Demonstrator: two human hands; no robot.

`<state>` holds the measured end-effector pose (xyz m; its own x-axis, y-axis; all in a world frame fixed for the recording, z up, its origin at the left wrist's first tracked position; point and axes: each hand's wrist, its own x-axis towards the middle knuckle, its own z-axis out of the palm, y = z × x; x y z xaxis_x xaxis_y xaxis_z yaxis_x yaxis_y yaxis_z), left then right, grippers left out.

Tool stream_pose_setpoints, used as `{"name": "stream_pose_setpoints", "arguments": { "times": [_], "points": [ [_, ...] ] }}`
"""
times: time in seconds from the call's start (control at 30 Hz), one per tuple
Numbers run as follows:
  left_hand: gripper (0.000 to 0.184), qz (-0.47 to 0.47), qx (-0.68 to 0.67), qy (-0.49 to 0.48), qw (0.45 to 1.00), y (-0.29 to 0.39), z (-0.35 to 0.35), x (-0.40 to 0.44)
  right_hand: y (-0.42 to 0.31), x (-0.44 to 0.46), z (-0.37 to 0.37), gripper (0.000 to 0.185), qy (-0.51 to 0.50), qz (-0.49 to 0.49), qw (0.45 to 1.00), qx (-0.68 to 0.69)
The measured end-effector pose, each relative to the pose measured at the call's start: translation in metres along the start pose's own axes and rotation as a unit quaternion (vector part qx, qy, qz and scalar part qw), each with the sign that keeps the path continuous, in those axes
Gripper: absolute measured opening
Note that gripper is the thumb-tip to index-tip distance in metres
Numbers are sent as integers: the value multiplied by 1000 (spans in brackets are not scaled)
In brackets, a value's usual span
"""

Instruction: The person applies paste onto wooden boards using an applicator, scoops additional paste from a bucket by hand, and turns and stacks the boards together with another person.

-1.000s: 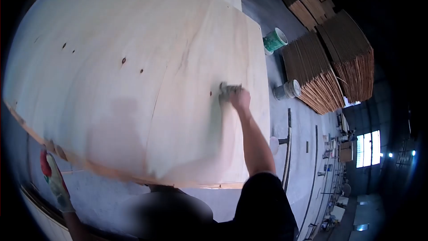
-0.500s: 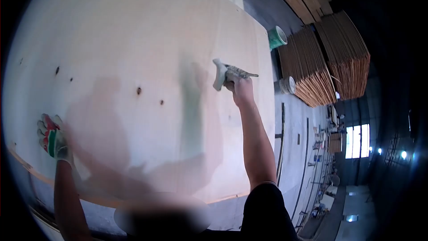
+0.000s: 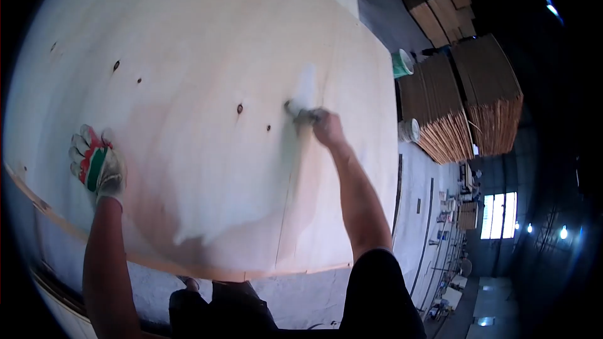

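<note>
A large pale wood sheet (image 3: 207, 169) with dark knots fills the left and middle of the view. My left hand (image 3: 99, 162), in a white glove with red and green marks, is over the sheet at the left, fingers spread and holding nothing. My right hand (image 3: 326, 127), ungloved, is closed around a putty knife (image 3: 304, 115). The knife's blade is against the sheet, beside a whitish smear (image 3: 306, 85). To the left of the blade are two small knots.
Beyond the sheet's right edge stand a green bucket (image 3: 402, 63) and a white bucket (image 3: 409, 130) on the grey floor. Tall stacks of thin brown boards (image 3: 433, 103) rise behind them. A bright window (image 3: 499, 216) is at the far right.
My left hand has come up from the sheet's near edge onto the sheet, its fingers spread. My right hand has moved with the putty knife, and a whitish smear now shows near the blade.
</note>
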<state>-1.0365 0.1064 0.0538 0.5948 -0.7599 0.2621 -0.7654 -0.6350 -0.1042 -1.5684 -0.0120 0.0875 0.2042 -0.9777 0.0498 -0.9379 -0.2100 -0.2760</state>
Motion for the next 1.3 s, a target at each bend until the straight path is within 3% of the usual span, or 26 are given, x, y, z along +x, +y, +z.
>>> {"name": "stream_pose_setpoints", "arguments": {
  "times": [0.07,0.17,0.2,0.27,0.3,0.33,0.37,0.4,0.43,0.47,0.5,0.53,0.6,0.7,0.73,0.8,0.83,0.93,1.03,1.07,1.1,1.13,1.2,1.23,1.3],
  "points": [
    [60,-24,-5,-13,1000,0,-4,-3,-37,-82,6,25,12,1,999,32],
    [64,-4,-34,-16,999,-7,-16,-11,-101,-204,8,32,21,-54,998,22],
    [64,-3,-39,-14,999,-19,-19,-22,-111,-249,13,51,-17,-23,999,-18],
    [64,149,-79,-1,986,-50,-12,-20,-156,-310,7,41,38,-23,999,14],
    [64,153,-81,-1,985,-73,0,-22,-162,-330,8,36,21,20,1000,-4],
    [63,214,-117,22,969,-98,15,-26,-166,-341,7,32,6,60,998,-22],
    [62,274,-151,46,949,-114,20,-27,-184,-331,-10,26,9,179,981,73],
    [62,276,-152,49,948,-121,15,-30,-199,-316,-27,21,12,294,941,168],
    [61,275,-142,40,950,-128,11,-34,-146,-313,10,20,103,290,907,288],
    [60,276,-132,28,952,-135,8,-42,-140,-297,12,22,77,330,865,371],
    [60,282,-130,25,950,-140,6,-46,-172,-276,3,25,94,343,880,315],
    [61,284,-135,17,949,-139,2,-44,-168,-263,18,27,138,259,953,80],
    [61,288,-142,9,947,-133,4,-39,-184,-255,11,27,86,324,941,52],
    [61,283,-147,12,948,-135,11,-37,-171,-290,13,23,-20,40,998,-32],
    [61,276,-155,18,949,-133,7,-39,-169,-294,8,23,-22,34,999,-35],
    [61,276,-161,23,947,-134,6,-40,-175,-304,-4,24,-37,139,967,208],
    [60,279,-151,35,948,-133,10,-41,-172,-291,-17,24,-45,202,887,413],
    [58,278,-159,56,946,-131,9,-36,-154,-231,-27,26,105,278,781,549],
    [57,280,-178,67,941,-129,9,-37,-113,-164,10,26,103,348,815,452],
    [57,286,-180,70,939,-129,9,-35,-118,-143,19,23,142,313,912,224],
    [57,287,-174,68,940,-127,10,-33,-123,-128,23,21,171,260,950,-18],
    [56,292,-187,82,934,-128,10,-33,-126,-126,23,21,163,266,950,-14],
    [56,305,-197,85,928,-132,12,-38,-132,-139,10,18,89,157,984,5],
    [55,301,-192,83,931,-130,13,-36,-91,-154,30,15,84,148,985,39],
    [54,299,-191,86,931,-130,14,-34,-101,-197,23,16,56,117,991,32]
  ]
}}
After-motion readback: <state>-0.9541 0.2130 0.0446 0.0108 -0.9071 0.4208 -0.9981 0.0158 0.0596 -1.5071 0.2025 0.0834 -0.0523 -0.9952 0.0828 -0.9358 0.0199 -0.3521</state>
